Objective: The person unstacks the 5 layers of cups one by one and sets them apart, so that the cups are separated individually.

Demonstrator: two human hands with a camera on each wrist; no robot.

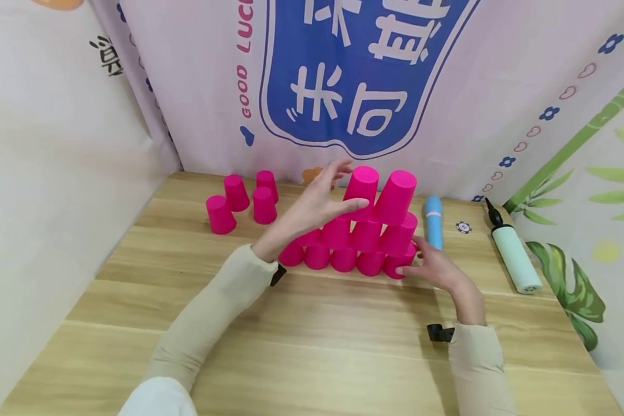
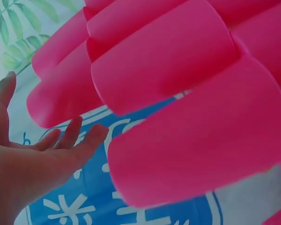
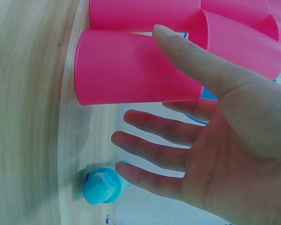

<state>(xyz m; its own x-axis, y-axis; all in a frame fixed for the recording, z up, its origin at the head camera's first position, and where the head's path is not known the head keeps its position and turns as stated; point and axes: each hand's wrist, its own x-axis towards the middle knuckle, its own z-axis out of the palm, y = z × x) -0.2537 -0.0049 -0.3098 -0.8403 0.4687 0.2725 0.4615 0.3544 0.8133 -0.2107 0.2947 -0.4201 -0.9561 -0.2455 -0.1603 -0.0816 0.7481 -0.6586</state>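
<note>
Pink plastic cups stand upside down in a stacked wall, with a wide bottom row [image 1: 344,261], a middle row [image 1: 365,237] and two upper cups [image 1: 399,196] side by side. My left hand [image 1: 316,203] is beside the left upper cup [image 1: 364,178], thumb and fingers spread apart. In the left wrist view, a gap shows between the left fingers [image 2: 91,140] and the cups. My right hand [image 1: 442,270] is at the right end of the bottom row, fingers loosely extended. Its thumb [image 3: 192,56] overlaps the end cup [image 3: 131,70] in the right wrist view.
Several loose pink cups [image 1: 263,205] stand upside down at the back left. To the right lie a blue cylinder [image 1: 434,222], a small round chip [image 1: 464,227] and a pale green hand pump [image 1: 516,258] with a black nozzle. A printed curtain [image 1: 197,115] hangs behind the table.
</note>
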